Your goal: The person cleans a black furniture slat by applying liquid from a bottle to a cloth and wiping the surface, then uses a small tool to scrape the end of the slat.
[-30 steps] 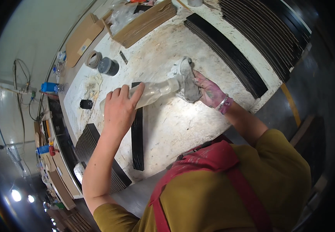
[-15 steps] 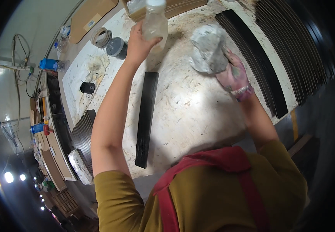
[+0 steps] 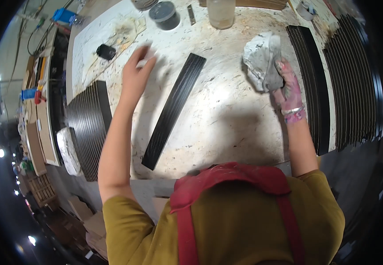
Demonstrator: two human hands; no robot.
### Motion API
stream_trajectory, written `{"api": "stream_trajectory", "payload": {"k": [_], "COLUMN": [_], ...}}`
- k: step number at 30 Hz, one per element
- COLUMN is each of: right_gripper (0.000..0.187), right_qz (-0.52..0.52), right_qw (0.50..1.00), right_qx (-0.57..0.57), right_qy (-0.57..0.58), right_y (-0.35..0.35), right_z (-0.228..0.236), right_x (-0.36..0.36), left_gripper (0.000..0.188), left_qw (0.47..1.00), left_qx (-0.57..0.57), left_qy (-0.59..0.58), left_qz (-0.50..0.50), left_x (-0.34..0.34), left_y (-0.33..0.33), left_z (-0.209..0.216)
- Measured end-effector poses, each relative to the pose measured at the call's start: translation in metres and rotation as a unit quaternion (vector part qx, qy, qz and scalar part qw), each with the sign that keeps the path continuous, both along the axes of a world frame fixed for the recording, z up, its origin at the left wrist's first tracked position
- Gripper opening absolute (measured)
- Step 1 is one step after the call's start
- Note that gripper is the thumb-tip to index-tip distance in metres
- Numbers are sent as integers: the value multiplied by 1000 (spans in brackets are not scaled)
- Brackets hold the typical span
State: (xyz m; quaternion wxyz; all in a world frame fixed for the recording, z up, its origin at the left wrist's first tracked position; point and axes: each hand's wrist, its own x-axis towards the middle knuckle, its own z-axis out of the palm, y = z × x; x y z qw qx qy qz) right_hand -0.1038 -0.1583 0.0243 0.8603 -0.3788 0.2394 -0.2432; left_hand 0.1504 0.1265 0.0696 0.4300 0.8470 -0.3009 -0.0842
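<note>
My left hand point(image 3: 139, 68) is held over the left part of the table, thumb and fingers apart and slightly blurred, with nothing in it. A long black grooved strip point(image 3: 174, 110) lies slantwise on the table, right of that hand. On the right, my right hand point(image 3: 290, 90), in a thin pink stained covering, grips a crumpled white cloth wad point(image 3: 262, 62) smeared with grey. Its fingers are partly hidden behind the wad. Beyond the strip, a translucent bottle point(image 3: 221, 17) with cloudy contents stands at the far side, its top cut off by the picture edge.
A dark-filled tub point(image 3: 165, 17) and a small black container point(image 3: 106, 52) stand far left. Black strips are stacked at the right point(image 3: 350, 84), with a separate row point(image 3: 310, 88) beside them. Another stack point(image 3: 90, 128) and a white wrapped bundle point(image 3: 68, 151) are at left.
My left hand has let go of the bottle and drawn back to the left; the bottle now stands on the table. The whole view has turned. My right hand still holds the cloth wad.
</note>
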Motion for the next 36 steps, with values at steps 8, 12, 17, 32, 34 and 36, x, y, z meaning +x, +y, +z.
{"api": "stream_trajectory", "payload": {"k": [8, 12, 17, 32, 34, 36], "right_gripper": [32, 15, 11, 15, 20, 19], "right_qz": [26, 222, 300, 148, 157, 143], "right_qw": [794, 602, 396, 436, 467, 512], "right_qx": [-604, -766, -866, -857, -832, -827], "right_qy": [60, 34, 56, 231, 254, 183], "right_y": [64, 190, 254, 113, 130, 88], "right_z": [35, 38, 1, -11, -14, -6], "right_x": [73, 85, 95, 160, 158, 174], "left_gripper": [71, 67, 60, 60, 59, 57], "left_qw": [966, 967, 977, 979, 980, 979], "left_qx": [182, 184, 121, 120, 117, 120], "left_qy": [-80, -65, -103, -86, -69, -57], "left_qz": [166, 165, 140, 143, 142, 155], "left_x": [-194, -213, -212, -211, -212, -207], "left_y": [210, 215, 228, 228, 229, 223], "left_z": [-26, -56, -76, -83, -79, -77]}}
